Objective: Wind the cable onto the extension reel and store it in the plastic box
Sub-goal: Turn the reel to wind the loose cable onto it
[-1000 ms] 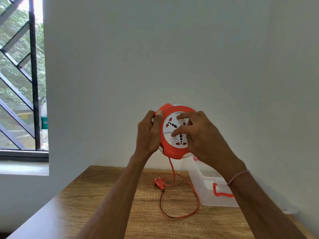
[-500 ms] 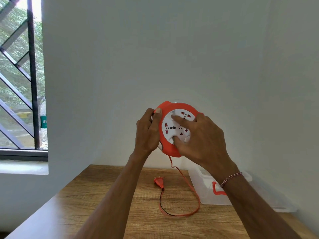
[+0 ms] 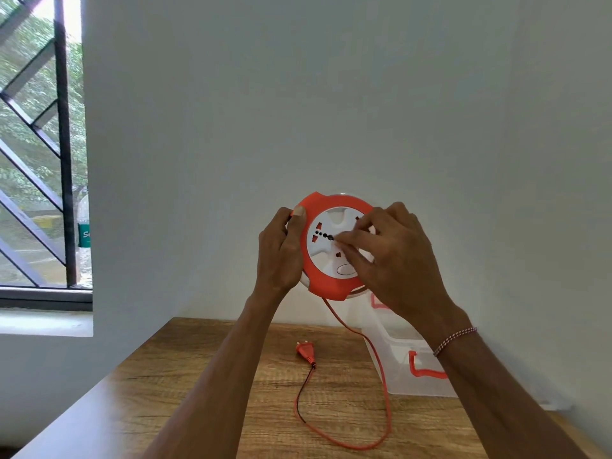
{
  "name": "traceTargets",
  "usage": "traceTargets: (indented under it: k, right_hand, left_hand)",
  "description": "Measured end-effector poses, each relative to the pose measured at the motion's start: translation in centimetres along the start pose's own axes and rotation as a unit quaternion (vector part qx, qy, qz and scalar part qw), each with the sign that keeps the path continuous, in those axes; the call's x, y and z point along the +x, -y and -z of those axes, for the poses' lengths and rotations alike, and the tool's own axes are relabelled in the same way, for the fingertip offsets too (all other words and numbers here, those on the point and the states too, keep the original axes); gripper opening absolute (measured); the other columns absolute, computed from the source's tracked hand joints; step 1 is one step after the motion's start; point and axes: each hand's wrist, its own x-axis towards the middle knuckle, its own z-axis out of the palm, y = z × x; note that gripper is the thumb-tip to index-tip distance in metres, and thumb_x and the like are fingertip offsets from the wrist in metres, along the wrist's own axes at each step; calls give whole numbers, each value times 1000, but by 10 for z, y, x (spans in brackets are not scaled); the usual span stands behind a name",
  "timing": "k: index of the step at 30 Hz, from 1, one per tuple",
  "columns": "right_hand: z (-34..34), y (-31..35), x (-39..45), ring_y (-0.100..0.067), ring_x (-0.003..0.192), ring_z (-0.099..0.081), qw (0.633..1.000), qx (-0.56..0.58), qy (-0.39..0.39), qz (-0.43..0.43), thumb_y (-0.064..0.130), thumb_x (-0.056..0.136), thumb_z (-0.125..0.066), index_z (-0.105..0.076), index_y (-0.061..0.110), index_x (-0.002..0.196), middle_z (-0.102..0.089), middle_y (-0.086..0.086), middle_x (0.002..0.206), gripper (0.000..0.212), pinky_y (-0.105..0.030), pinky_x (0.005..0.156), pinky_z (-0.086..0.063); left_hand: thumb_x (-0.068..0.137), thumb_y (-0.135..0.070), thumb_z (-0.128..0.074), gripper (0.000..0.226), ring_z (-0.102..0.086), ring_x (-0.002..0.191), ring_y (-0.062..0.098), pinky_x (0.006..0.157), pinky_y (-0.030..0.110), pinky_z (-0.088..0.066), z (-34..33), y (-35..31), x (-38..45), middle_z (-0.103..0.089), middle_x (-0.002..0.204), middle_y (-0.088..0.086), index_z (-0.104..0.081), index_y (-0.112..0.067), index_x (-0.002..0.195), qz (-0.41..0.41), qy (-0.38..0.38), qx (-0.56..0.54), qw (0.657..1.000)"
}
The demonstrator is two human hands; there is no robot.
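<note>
I hold an orange and white extension reel (image 3: pixel 323 276) up in front of the wall, above the table. My left hand (image 3: pixel 281 251) grips its left rim, thumb on the orange edge. My right hand (image 3: pixel 394 256) lies over the white socket face with its fingertips pressed on it. An orange cable (image 3: pixel 384 385) hangs from the reel's bottom, loops on the wooden table (image 3: pixel 198 392) and ends in an orange plug (image 3: pixel 306 351). The clear plastic box (image 3: pixel 400 362) with orange latches stands at the right, partly hidden by my right forearm.
A white wall rises straight behind the table. At the left is a window with black bars (image 3: pixel 63 144) and a sill (image 3: pixel 43 323). A bottle (image 3: pixel 82 233) stands at the window's edge. The table's left edge runs diagonally toward me.
The white socket face has turned under my right fingers. The cable loop on the table has shortened and the plug has slid a little. My left hand kept its grip.
</note>
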Motion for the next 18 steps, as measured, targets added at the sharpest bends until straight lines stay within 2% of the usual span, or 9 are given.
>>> traceTargets:
  k: [3,7,14,18]
  right_hand:
    - [1,3,1,-32,109,-52,997,15,75,25,22,66,-84,-75,22,96,-64,-10,120,31,-45,86,-50]
    - [0,5,1,-37,114,-50,988,-8,152,25,28,57,-88,-73,29,104,-59,-10,128,50,-51,91,-46]
    - [-2,5,-2,-35,106,-51,984,-86,153,11,47,53,-86,-66,40,114,-60,-10,125,64,-47,82,-46]
    - [-3,3,-5,-30,97,-54,989,-96,113,-20,49,64,-77,-60,41,122,-62,-11,115,61,-42,80,-46]
  left_hand:
    - [101,-35,-43,18,-70,70,4,55,12,-52,-3,1,-2,-69,83,-17,-59,-28,94,0,4,11,1000]
    - [101,-34,-43,21,-70,70,3,56,12,-52,-3,3,-2,-69,83,-16,-59,-22,96,-5,8,13,1000]
    - [97,-42,-42,28,-70,73,2,56,12,-53,-4,3,-2,-68,85,-16,-59,-19,99,-7,9,25,1000]
    - [98,-40,-42,28,-70,72,2,55,11,-52,-4,4,-3,-68,82,-19,-60,-18,99,-11,12,22,1000]
